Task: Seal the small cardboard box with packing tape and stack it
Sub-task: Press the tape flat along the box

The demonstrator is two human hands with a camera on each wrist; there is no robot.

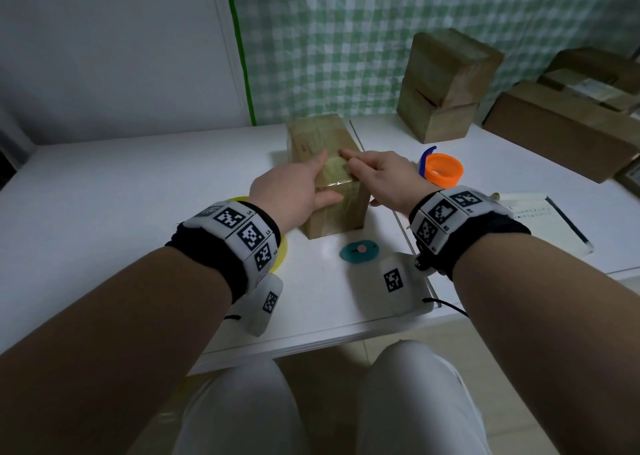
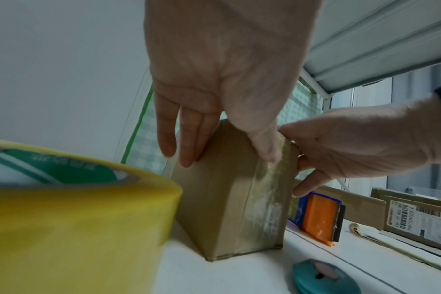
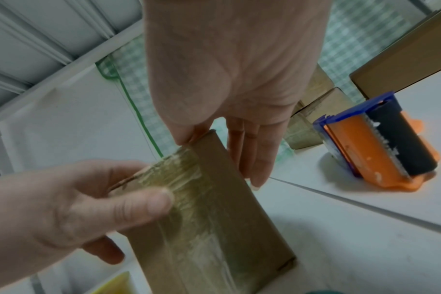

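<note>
The small cardboard box (image 1: pixel 337 217) stands upright on the white table (image 1: pixel 138 194), with clear tape running over its top and down its front face (image 2: pixel 262 199). My left hand (image 1: pixel 301 184) lies against the box's left side, fingers straight (image 2: pixel 186 143), its thumb (image 3: pixel 144 201) pressing the tape at the top front edge. My right hand (image 1: pixel 381 174) is on the box's right side, index finger laid on the top, fingers (image 3: pixel 254 159) straight down the side. A yellow roll of packing tape (image 2: pixel 76 208) sits just left of the box, mostly hidden under my left wrist in the head view.
An orange and blue tape dispenser (image 1: pixel 443 170) stands right of the box. A teal cutter (image 1: pixel 358 252) lies in front of it. Two stacked small boxes (image 1: pixel 446 83) stand at the back right, larger cartons (image 1: pixel 554 132) beyond them. A notebook (image 1: pixel 540 212) lies at the right.
</note>
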